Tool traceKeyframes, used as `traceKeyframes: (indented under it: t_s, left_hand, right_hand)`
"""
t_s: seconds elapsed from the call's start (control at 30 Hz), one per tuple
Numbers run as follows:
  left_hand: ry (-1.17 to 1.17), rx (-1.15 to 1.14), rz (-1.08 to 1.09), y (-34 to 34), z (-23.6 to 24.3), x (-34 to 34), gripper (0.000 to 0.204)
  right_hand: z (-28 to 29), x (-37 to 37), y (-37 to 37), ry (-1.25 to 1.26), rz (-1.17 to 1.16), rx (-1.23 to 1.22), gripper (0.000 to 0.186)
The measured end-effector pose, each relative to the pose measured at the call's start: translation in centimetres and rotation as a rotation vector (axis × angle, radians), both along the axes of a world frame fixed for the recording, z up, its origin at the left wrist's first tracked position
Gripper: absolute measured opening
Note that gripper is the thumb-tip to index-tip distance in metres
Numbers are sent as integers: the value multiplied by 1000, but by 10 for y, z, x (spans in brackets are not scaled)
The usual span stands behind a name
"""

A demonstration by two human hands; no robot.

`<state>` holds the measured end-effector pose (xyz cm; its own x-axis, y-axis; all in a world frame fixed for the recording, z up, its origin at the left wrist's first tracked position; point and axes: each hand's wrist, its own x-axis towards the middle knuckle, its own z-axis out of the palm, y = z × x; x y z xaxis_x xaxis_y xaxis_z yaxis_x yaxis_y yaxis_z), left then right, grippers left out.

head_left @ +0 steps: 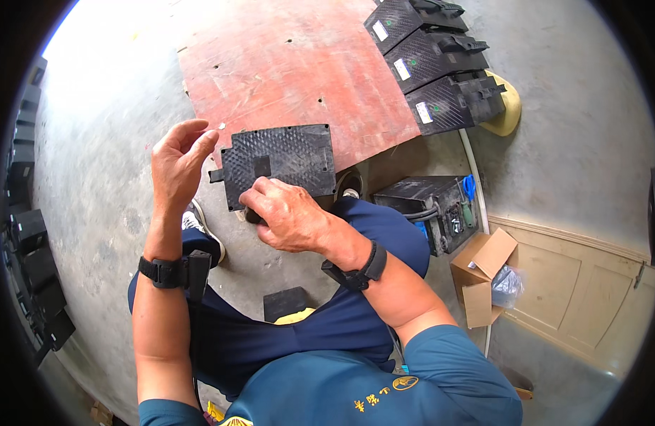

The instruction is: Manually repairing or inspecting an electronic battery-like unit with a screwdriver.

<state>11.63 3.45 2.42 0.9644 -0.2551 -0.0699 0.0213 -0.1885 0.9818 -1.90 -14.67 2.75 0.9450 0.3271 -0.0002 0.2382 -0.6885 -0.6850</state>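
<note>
A black case with a diamond-textured face (299,153) lies at the near edge of the red board, with a dark square patch on it and small fasteners round its rim. My right hand (292,216) is at the case's near edge, fingers curled round a dark piece that they mostly hide. Whether that piece belongs to the case I cannot tell. My left hand (177,169) is raised beside the case's left end, fingers bent, thumb apart from them, and nothing visible between them.
Several similar black cases (448,103) stand at the board's (285,78) right. A black box (413,192) holds blue-handled scissors (469,187) and a green-handled tool (467,214). Beyond are an open carton (476,305) and a pale door panel (576,284). More black cases (40,266) line the left.
</note>
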Motion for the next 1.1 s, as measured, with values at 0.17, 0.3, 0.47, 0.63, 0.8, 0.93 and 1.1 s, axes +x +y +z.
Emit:
traceKeyframes:
  t_s: [0.17,0.3,0.47,0.63,0.8,0.93,1.1]
  left_hand:
    - [0,-7,-16,-1,0,0,32]
    - [3,-3,-15,-1,1,0,32]
    - [5,-12,-20,2,0,0,32]
    - [13,-33,-27,0,-4,-1,31]
    - [29,-65,-24,0,-3,0,30]
    - [-2,-43,-27,0,-3,2,28]
    - [-13,-100,-5,-2,-8,-1,26]
  right_hand:
    - [5,0,-2,31,-38,-45,41]
    - [0,1,-2,51,-26,-39,43]
    - [1,2,-1,33,46,-22,35]
    - [2,0,-2,7,43,31,37]
    - [5,0,-3,51,-30,-37,47]
    - [3,3,-3,71,3,-51,36]
    - [-4,1,-2,-66,51,18,36]
